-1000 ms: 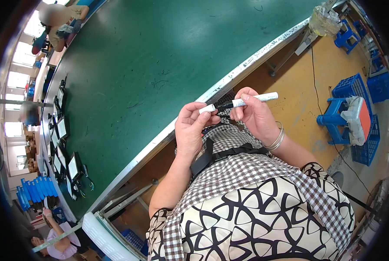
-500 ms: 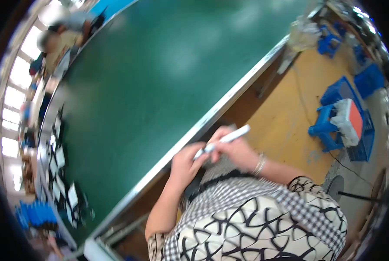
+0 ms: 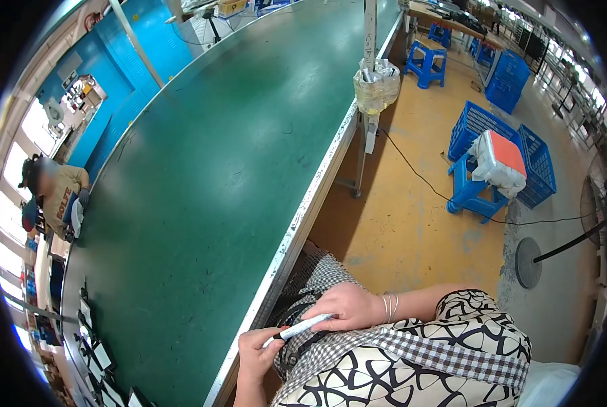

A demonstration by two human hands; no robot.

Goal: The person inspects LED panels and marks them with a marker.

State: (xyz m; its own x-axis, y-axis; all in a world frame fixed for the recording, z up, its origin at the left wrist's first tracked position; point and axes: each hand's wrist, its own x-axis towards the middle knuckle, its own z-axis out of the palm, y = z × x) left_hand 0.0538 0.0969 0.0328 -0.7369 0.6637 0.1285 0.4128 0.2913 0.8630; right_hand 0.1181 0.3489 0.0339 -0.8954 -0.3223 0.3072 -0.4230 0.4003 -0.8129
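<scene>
A slim white marker pen (image 3: 303,327), with a dark patch near its left end, is held slantwise in front of my lap. My right hand (image 3: 347,306) closes its fingers over the upper right part of the pen. At the lower left end, my left hand (image 3: 257,347) pinches it between thumb and fingers. Both hands are close to the checked apron (image 3: 419,344) and beside the metal edge (image 3: 276,285) of the green table. Small markings on the pen are too fine to read.
The long green table (image 3: 208,183) runs along my left, with black and white pieces (image 3: 100,356) on its far side. A co-worker (image 3: 63,193) is across it. To the right are a blue stool (image 3: 470,186), blue crates (image 3: 537,166), a clear bag (image 3: 377,88) and a cable (image 3: 412,166).
My view has swung toward the right and up along the table. Both hands, with the pen between them, are now lower in view, nearer my lap. The right hand covers more of the pen.
</scene>
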